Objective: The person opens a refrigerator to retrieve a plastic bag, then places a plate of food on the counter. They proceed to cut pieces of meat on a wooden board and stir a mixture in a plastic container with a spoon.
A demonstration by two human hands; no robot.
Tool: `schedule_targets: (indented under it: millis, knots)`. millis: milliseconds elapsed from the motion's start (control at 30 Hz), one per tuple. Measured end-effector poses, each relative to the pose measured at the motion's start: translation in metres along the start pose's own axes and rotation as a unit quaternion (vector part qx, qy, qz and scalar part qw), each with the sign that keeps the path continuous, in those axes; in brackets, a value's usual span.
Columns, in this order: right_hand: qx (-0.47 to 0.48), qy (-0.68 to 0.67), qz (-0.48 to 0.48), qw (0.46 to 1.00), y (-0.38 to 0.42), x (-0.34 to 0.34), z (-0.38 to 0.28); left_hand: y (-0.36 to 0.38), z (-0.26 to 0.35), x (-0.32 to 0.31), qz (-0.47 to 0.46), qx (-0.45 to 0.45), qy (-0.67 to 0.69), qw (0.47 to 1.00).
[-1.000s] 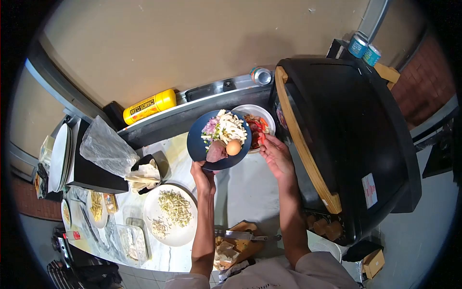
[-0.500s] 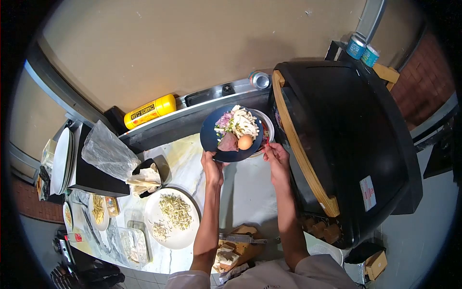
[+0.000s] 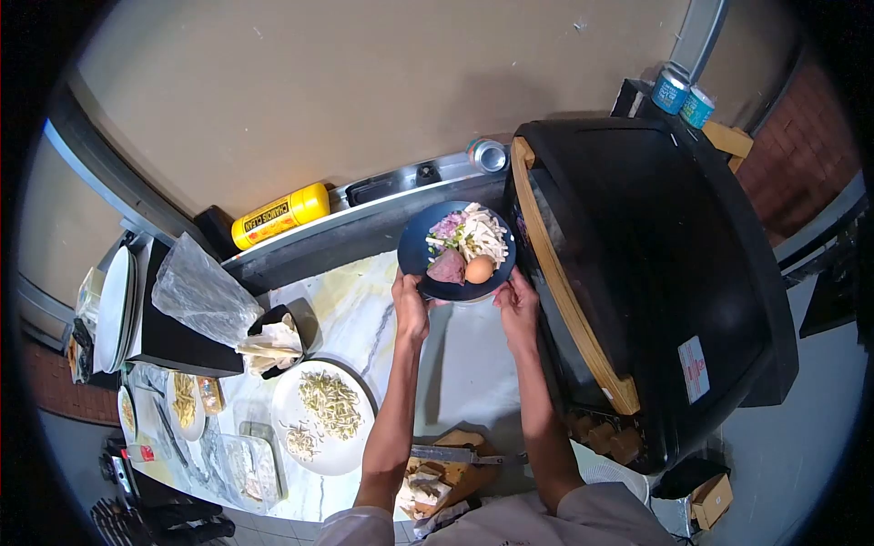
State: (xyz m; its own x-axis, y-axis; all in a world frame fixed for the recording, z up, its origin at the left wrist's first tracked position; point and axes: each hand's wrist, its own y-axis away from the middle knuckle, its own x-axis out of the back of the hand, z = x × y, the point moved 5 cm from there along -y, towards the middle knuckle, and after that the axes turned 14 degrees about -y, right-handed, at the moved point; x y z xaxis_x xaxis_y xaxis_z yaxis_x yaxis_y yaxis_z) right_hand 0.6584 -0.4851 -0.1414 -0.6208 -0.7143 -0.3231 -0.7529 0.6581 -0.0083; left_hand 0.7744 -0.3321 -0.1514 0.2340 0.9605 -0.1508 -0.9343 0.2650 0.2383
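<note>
A dark blue plate [image 3: 411, 257] is held up in front of me by its near rim. My left hand [image 3: 410, 307] grips it at the lower left, and my right hand [image 3: 516, 305] has its fingers at the lower right rim. On the plate sit chopped pale strips [image 3: 482, 233], chopped purple onion [image 3: 446, 226] with green bits, a piece of raw meat [image 3: 446, 267] and a brown egg [image 3: 479, 268]. The plate now covers the container beneath it almost wholly.
A black oven-like appliance [image 3: 665, 255] with a wooden handle stands close on the right. On the left are a white plate of sprouts [image 3: 360, 448], a plastic bag [image 3: 196, 289] and a yellow bottle [image 3: 282, 217]. A knife [image 3: 455, 453] lies on a cutting board [image 3: 482, 469] nearest me.
The plate has shifted right, over the container. My right hand has moved from something red at the container's edge to the plate's rim. My left hand keeps its hold.
</note>
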Motion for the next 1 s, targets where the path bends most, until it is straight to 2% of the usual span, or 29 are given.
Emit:
schedule_targets:
  millis: [233, 300, 433, 500, 633, 733, 800, 933, 1000]
  knots:
    - [0.047, 0.062, 0.027, 0.997, 0.001, -0.004, 0.004, -0.006, 0.005, 0.001, -0.032, -0.003, -0.035, 0.999]
    - [0.062, 0.068, 0.037, 0.995, -0.001, 0.001, 0.012, -0.006, 0.012, 0.001, -0.042, -0.024, -0.102, 0.994]
    - [0.037, 0.061, 0.058, 0.996, 0.0, 0.004, 0.009, -0.007, 0.017, 0.001, -0.06, -0.012, -0.142, 0.988]
    - [0.076, 0.079, 0.072, 0.991, -0.004, 0.012, 0.018, -0.009, 0.015, 0.0, -0.067, -0.008, -0.177, 0.982]
    - [0.073, 0.113, 0.079, 0.988, -0.002, 0.013, 0.017, -0.025, -0.008, 0.005, -0.065, -0.001, -0.167, 0.984]
    - [0.133, 0.132, 0.08, 0.979, -0.003, 0.014, 0.013, -0.028, -0.013, 0.006, -0.062, -0.016, -0.19, 0.98]
    - [0.187, 0.237, 0.08, 0.95, -0.002, 0.012, 0.009, -0.027, -0.01, 0.005, -0.072, -0.029, -0.196, 0.977]
    - [0.152, 0.241, 0.058, 0.957, -0.001, 0.006, -0.004, -0.028, -0.008, 0.007, -0.076, -0.021, -0.19, 0.979]
    - [0.144, 0.21, 0.049, 0.966, 0.002, 0.004, -0.009, -0.029, -0.014, 0.009, -0.079, 0.029, -0.187, 0.979]
